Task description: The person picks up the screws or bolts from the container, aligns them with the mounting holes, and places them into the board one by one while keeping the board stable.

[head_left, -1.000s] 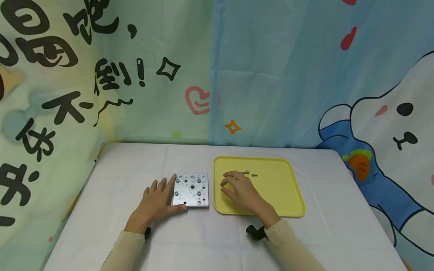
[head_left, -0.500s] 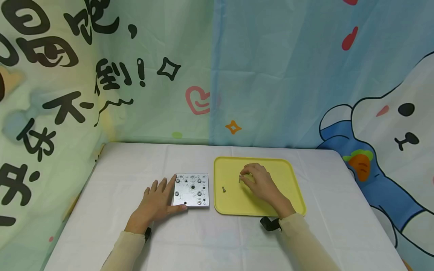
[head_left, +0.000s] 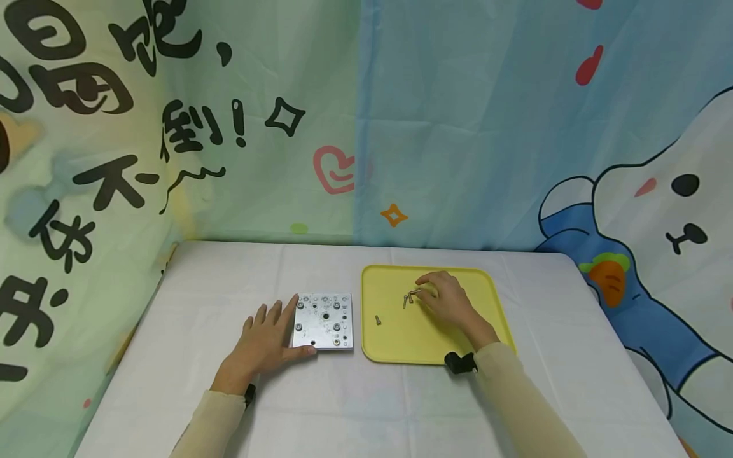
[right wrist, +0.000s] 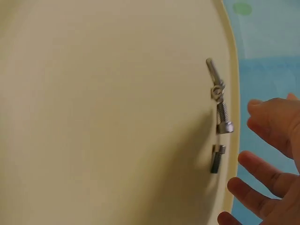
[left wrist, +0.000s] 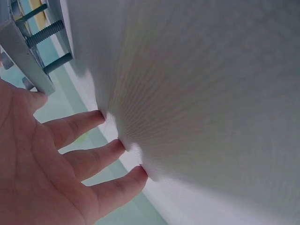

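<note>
Hands (head_left: pixel 263 345) (head_left: pixel 449 302) spread-fingered: left against metal block (head_left: pixel 321 326), right near screws (right wrist: pixel 226 127).

The white-clothed table (head_left: pixel 332 401) before me carried a yellow tray (head_left: pixel 389 343) and, left of it, a metal plate (head_left: pixel 316 323), seemingly raised on bolts (left wrist: pixel 45 33).

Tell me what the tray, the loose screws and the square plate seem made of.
Tray: probably plastic; smooth, evenly yellow, matte.
Loose screws: likely steel; grey, metallic glints on heads.
Square plate: metal, perhaps aluminium; pale silvery sheen.

Once-pinched screw (head_left: pixel 405 301) now clear of right fingers (right wrist: pixel 263 172)
</note>
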